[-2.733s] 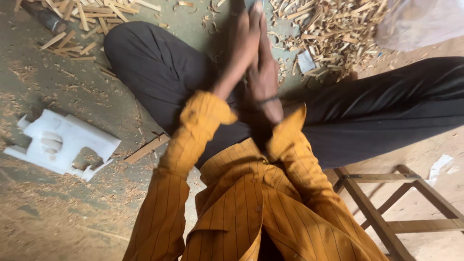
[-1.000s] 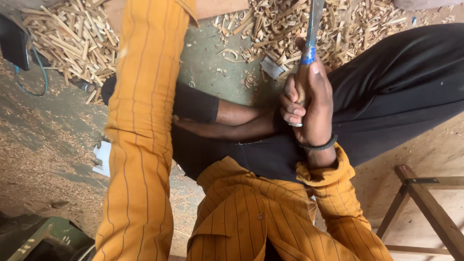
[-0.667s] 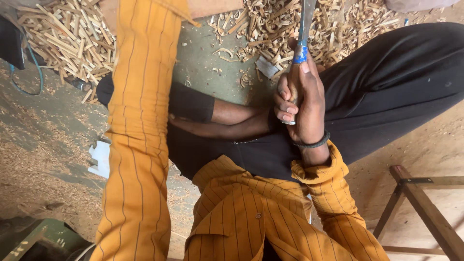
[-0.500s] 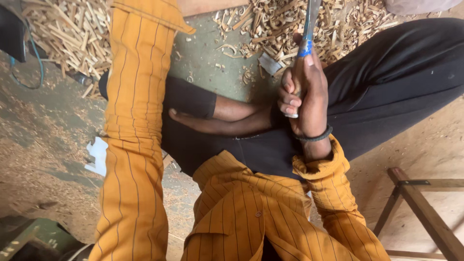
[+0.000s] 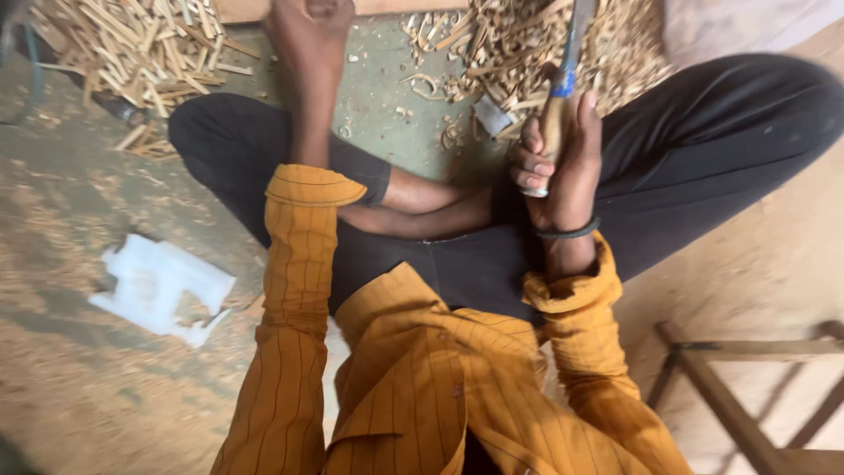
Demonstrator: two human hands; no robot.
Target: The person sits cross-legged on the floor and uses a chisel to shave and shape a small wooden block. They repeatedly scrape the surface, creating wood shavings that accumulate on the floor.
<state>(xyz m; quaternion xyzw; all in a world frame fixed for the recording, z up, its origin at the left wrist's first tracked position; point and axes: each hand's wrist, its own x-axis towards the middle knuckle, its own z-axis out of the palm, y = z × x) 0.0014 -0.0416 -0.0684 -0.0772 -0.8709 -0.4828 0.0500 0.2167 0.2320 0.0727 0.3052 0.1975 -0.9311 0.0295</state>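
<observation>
Right hand [image 5: 563, 158] fist-grips chisel [image 5: 563, 84] handle, blade far, away from legs. Left hand [image 5: 308, 35] reaches far to plank [image 5: 369, 9]; fingers' state unclear.

The chisel [image 5: 563, 79] in the right hand [image 5: 563, 158] has a smooth pale wood handle, a blue band and a dull grey metal blade. Just past it lie rough, dry wood shavings [image 5: 519, 44]. Shirt sleeve [image 5: 294, 290] below the left hand [image 5: 308, 35] is matt striped cloth.
</observation>
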